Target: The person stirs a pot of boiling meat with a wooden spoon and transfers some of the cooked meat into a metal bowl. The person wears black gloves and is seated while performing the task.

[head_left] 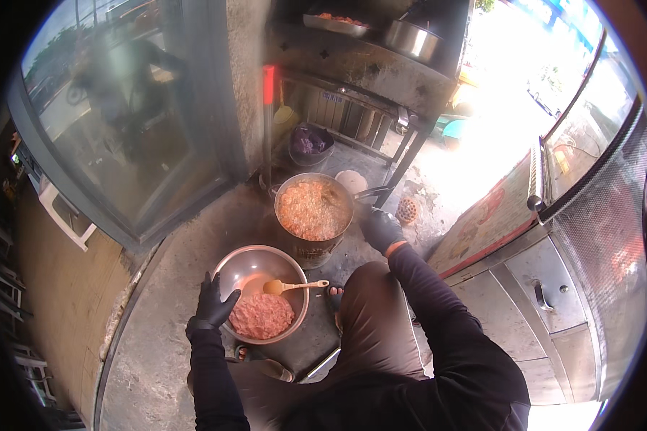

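My left hand [213, 306], in a black glove, grips the near left rim of a steel bowl [245, 263] on the concrete floor. The bowl holds a mound of pink minced meat [261, 316] and a yellow plastic spoon [292, 286] lying across it. My right hand [379, 228], also black-gloved, is stretched out to the right rim of a tall metal pot [310, 248] and closed on its dark handle [369, 192]. The pot is full of bubbling orange-pink food [311, 209]. My knee in dark trousers sits between the two arms.
A metal cart [366, 68] with a steel bowl [411, 39] and a tray on top stands behind the pot. Under it sits a bowl of purple stuff [309, 142]. A glass door [122, 122] is at left, a steel cabinet [546, 287] at right, a floor drain [407, 210] beyond my right hand.
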The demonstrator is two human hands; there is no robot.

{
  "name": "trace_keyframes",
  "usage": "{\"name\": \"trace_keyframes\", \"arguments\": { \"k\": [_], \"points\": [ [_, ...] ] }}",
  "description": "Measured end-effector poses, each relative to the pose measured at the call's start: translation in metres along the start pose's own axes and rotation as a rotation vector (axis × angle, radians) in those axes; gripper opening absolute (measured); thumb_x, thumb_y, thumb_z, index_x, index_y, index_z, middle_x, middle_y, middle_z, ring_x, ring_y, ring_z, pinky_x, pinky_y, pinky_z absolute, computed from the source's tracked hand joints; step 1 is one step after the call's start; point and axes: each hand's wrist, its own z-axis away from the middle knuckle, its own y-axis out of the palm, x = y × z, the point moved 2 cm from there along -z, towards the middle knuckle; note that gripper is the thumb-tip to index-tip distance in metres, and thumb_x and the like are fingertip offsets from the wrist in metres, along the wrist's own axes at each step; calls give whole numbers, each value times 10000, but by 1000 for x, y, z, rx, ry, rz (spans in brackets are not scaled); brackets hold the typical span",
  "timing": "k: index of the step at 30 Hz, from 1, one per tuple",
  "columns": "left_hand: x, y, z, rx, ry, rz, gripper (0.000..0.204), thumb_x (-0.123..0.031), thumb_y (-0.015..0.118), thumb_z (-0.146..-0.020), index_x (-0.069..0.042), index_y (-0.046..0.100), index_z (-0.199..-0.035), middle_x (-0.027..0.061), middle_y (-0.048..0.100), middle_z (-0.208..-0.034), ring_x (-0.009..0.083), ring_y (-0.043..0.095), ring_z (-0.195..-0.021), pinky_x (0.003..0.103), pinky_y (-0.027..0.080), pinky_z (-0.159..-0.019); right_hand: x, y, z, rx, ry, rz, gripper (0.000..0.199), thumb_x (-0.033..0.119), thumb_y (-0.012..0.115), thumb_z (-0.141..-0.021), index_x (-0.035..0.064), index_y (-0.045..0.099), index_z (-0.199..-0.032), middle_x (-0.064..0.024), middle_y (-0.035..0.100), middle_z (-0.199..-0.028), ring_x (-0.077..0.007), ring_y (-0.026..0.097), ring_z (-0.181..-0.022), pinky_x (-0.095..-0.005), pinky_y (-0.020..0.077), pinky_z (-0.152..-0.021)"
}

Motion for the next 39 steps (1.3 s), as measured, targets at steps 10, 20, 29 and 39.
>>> {"name": "trace_keyframes", "arguments": {
  "k": [10, 20, 29, 39],
  "points": [
    [1, 1, -3, -65, -88, 120, 911, -535, 687, -880, -44, 328, -1558, 284, 160, -1640, 496, 178, -1501, 526, 263, -1205, -16, -229, -125, -755, -146, -94, 340, 238, 642, -932, 38, 572, -1198, -250, 697, -1012, -424, 689, -936, -485, 544, -798],
    [-9, -4, -3, -43, -85, 16, 925, -554, 691, -873, -38, 334, -1552, 312, 196, -1618, 531, 224, -1473, 549, 269, -1194, -13, -113, -82, -411, 108, -168, 331, 252, 561, -1005, 65, 627, -1270, -255, 706, -944, -424, 705, -884, -488, 553, -722],
    [-5, -8, -2, -20, -60, -73, 920, -553, 677, -883, -8, 337, -1541, 358, 235, -1580, 549, 276, -1444, 558, 283, -1185, 6, -129, -89, -424, -214, -155, 412, 362, 603, -988, 52, 646, -1255, -265, 701, -951, -442, 694, -862, -502, 561, -741],
    [-16, -4, -1, 26, -79, -70, 921, -561, 670, -881, -11, 340, -1541, 333, 195, -1606, 550, 207, -1469, 559, 257, -1198, 8, -30, -16, 96, -83, 68, 351, 278, 553, -1002, 38, 608, -1253, -301, 669, -1097, -444, 665, -1016, -505, 551, -798]
  ]
}}
